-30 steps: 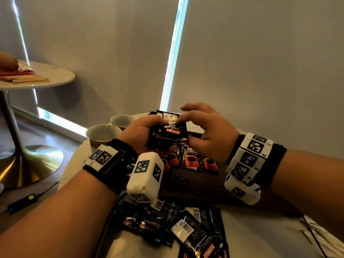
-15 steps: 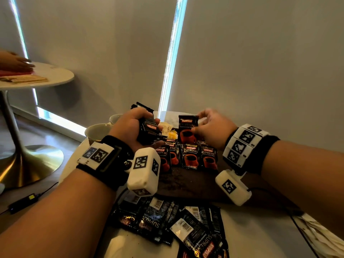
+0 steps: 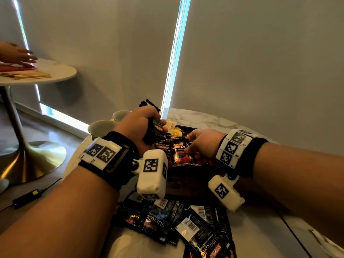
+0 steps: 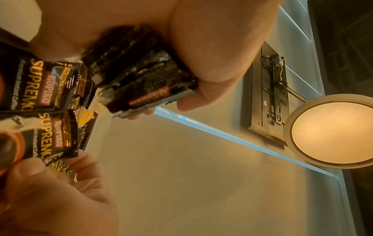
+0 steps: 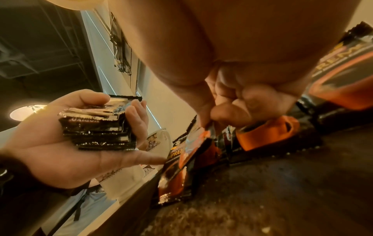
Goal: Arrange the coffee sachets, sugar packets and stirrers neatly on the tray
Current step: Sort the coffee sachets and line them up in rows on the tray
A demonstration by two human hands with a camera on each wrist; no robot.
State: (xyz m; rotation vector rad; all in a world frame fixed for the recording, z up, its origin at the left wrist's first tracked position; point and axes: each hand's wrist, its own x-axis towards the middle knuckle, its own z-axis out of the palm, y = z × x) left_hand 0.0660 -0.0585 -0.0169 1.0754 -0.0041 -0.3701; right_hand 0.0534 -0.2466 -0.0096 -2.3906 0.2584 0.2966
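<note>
Left hand (image 3: 138, 123) is raised above the tray (image 3: 186, 180), grip curled around a stack of coffee sachets (image 5: 96, 126). Right hand (image 3: 204, 144) is lowered, palm down, grip pinching one sachet (image 3: 180, 155) among the row on the tray.

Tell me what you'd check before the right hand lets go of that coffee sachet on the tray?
1. Right hand pinches one sachet: ok.
2. Sachet lies flat in the row: not ok, it's tilted in the right wrist view.
3. Left hand grips the spare stack: ok.
4. Free space on the tray: ok.
5. Loose sachets off the tray remain: not ok.
6. Stirrers placed: cannot tell.
</note>
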